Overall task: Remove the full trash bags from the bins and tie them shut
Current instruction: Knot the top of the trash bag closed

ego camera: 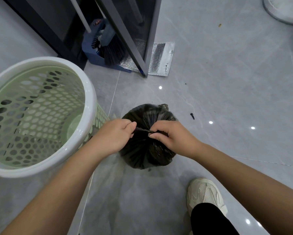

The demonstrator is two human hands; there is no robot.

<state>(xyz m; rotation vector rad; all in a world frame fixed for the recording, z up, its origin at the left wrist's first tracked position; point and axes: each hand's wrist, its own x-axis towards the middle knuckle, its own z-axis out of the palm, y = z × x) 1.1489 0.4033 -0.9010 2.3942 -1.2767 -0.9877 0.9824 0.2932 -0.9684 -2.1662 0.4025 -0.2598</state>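
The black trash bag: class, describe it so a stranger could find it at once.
Start at the big pale green perforated bin on the grey tiled floor. Just right of it sits the black trash bag, its twisted neck held between both hands. It is the only dark, bulging, crinkled thing there.

Bag (147,150) in my hands: thin black plastic film, glossy, finely pleated, neck twisted rope-tight. Bin (40,116): smooth hard plastic, white rim, pale green perforated wall. Floor (227,82): polished grey tile, mirror-glossy. Foil pouch (161,60): crinkled silver. Shoe (205,194): matt mesh.
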